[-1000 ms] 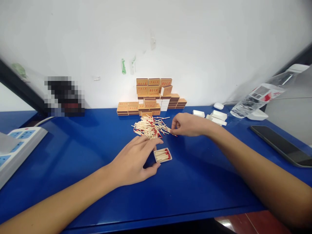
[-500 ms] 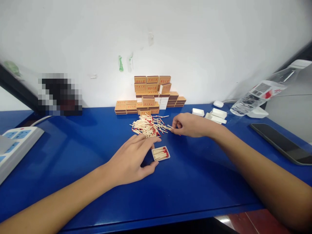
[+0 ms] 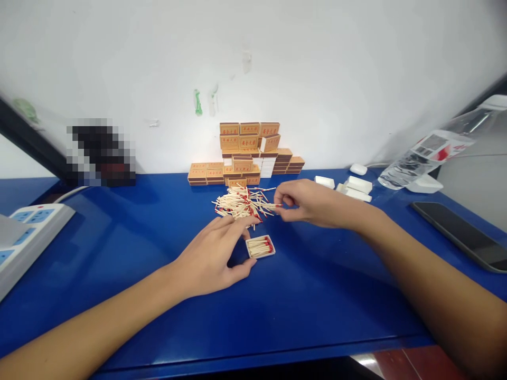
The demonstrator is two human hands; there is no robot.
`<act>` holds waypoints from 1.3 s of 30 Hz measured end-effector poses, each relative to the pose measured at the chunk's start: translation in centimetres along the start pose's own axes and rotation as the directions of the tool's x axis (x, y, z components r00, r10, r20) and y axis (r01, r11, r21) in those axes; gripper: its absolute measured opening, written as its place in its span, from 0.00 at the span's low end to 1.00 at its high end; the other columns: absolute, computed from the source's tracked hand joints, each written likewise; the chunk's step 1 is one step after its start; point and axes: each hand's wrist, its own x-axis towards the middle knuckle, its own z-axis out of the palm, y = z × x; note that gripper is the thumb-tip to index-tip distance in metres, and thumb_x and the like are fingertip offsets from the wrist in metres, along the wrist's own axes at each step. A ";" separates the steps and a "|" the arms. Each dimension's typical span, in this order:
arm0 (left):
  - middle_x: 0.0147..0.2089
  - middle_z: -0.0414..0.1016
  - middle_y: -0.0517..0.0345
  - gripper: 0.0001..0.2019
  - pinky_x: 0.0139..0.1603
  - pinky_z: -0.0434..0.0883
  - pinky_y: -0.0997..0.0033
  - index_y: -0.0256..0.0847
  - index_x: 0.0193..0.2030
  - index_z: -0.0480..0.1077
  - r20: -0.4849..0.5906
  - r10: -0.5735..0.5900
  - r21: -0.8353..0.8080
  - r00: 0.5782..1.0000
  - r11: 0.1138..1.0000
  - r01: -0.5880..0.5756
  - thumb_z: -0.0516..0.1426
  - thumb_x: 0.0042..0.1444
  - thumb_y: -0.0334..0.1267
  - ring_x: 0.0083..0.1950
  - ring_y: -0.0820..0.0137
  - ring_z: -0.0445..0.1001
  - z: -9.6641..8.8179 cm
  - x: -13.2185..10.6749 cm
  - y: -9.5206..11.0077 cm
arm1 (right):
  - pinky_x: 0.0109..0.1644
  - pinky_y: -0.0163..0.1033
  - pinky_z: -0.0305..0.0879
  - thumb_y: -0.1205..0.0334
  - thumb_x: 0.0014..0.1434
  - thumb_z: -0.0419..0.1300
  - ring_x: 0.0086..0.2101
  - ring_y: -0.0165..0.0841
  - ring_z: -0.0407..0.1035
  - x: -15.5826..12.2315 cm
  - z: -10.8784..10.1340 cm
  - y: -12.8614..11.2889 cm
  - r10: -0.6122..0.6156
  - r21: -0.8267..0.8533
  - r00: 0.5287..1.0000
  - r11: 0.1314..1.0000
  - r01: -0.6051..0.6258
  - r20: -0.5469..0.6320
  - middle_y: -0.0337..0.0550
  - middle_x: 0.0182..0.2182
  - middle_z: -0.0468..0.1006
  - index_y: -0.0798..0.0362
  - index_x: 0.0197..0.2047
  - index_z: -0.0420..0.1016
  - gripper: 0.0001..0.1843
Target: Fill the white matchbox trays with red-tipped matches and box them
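Note:
A small white matchbox tray (image 3: 260, 255) lies on the blue tabletop, with red-tipped matches laid side by side in it. My left hand (image 3: 212, 256) holds its left end, thumb at the near corner and fingers at the far one. Just beyond is a loose heap of matches (image 3: 237, 203), pale sticks with red heads pointing several ways. At the heap's right edge my right hand (image 3: 299, 201) is closed in a pinch on matches; a red head shows by the fingertips. How many it holds I cannot tell.
Yellow matchboxes (image 3: 249, 142) are stacked against the wall behind the heap. White empty trays (image 3: 358, 184), a white earbud case (image 3: 358, 169), a tilted water bottle (image 3: 420, 153) and a black phone (image 3: 463, 235) lie to the right. A power strip (image 3: 37, 232) sits at left.
My right hand has shifted slightly left and its pinch has turned, with a red match head now at the fingertips. My left hand stays at the tray. The view has shifted slightly.

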 end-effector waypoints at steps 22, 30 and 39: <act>0.44 0.78 0.52 0.10 0.47 0.71 0.56 0.41 0.46 0.71 -0.067 0.060 0.121 0.996 0.991 -0.051 0.63 0.64 0.44 0.46 0.59 0.75 -1.1 0.4 0.2 | 0.36 0.39 0.60 0.50 0.67 0.65 0.34 0.34 0.69 -3.4 0.7 -2.8 -0.111 0.049 0.988 0.993 0.106 0.109 0.42 0.40 0.79 0.49 0.42 0.76 0.12; 0.39 0.75 0.54 0.05 0.43 0.66 0.59 0.40 0.39 0.76 -0.001 0.094 0.138 0.996 0.986 -0.093 0.61 0.65 0.38 0.41 0.62 0.71 -1.1 0.2 -0.1 | 0.38 0.38 0.60 0.64 0.66 0.63 0.35 0.33 0.70 -3.1 1.4 -3.2 -0.133 0.082 0.980 0.989 0.122 0.149 0.41 0.38 0.79 0.51 0.38 0.76 0.03; 0.39 0.74 0.55 0.05 0.46 0.68 0.60 0.40 0.40 0.76 -0.036 0.130 0.088 0.991 0.988 -0.126 0.59 0.67 0.34 0.41 0.65 0.71 -0.9 0.3 -0.1 | 0.37 0.38 0.59 0.64 0.69 0.62 0.33 0.32 0.68 -3.0 1.0 -3.3 -0.189 0.011 0.980 0.982 0.188 0.057 0.41 0.37 0.76 0.52 0.39 0.77 0.05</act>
